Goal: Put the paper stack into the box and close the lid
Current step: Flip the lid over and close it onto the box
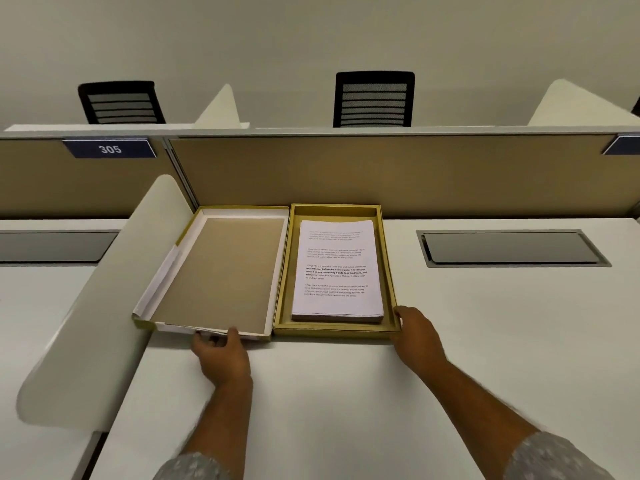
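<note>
while hands (221, 355) grip, paper stack (336, 270) lies lengthwise in box (388, 271).

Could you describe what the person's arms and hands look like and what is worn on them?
Both hands, left hand and right hand, are bare, with no gloves, rings or watch visible. The forearms are uncovered; grey sleeves with a faint pale speckled pattern are pushed up near the elbows.

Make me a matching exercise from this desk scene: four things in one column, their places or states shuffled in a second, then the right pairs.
Things:
1. paper stack
2. lid
3. left hand
4. right hand

States:
A. lies open, inside up, left of the box
B. at the box's near right corner
C. inside the box
D. grips the lid's near edge

Pairs: 1-C, 2-A, 3-D, 4-B
</note>
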{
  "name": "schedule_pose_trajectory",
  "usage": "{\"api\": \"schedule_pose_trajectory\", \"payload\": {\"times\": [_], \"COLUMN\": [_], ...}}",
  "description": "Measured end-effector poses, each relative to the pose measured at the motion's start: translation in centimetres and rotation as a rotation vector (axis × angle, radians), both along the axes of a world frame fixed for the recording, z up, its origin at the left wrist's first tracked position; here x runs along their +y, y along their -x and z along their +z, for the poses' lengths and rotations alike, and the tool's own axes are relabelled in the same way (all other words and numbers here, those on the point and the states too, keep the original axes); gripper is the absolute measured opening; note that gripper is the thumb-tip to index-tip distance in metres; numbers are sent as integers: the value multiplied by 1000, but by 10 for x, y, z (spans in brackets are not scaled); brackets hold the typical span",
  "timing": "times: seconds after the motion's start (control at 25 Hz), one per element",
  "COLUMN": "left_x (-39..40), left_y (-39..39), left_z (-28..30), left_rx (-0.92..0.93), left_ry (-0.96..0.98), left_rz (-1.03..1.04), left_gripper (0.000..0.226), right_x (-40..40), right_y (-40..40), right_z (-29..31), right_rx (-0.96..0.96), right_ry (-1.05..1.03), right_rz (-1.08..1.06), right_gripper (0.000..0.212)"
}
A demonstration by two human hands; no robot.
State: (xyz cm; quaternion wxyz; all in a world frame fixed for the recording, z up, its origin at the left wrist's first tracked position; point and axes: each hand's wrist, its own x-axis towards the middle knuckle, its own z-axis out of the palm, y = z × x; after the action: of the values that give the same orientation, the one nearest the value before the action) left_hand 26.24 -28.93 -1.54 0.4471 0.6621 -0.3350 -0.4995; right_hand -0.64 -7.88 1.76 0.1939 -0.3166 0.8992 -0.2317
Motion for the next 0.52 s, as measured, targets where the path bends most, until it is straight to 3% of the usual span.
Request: {"api": "schedule_pose_trajectory", "payload": {"times": [0.12,0.2,0.36,0.52], "left_x": [-1,-4,-5,1], "left_y": [-1,-5,-6,-5], "left_z": [3,5,18,30], "left_rx": [374,450,422,255], "left_ry": [-48,-51,37,181], "left_rz": [115,127,52,-56], "left_gripper": [83,79,72,71], "right_x": [0,1,0,-21], "right_y": [4,8,5,-11], "right_z": [-1,-2,9,49], "right_rx": [-35,-80,-144,-160], "right_ry": [6,14,58,211], "right_rz": [-14,-31,-65,-60], "right_gripper": [53,58,65,61]}}
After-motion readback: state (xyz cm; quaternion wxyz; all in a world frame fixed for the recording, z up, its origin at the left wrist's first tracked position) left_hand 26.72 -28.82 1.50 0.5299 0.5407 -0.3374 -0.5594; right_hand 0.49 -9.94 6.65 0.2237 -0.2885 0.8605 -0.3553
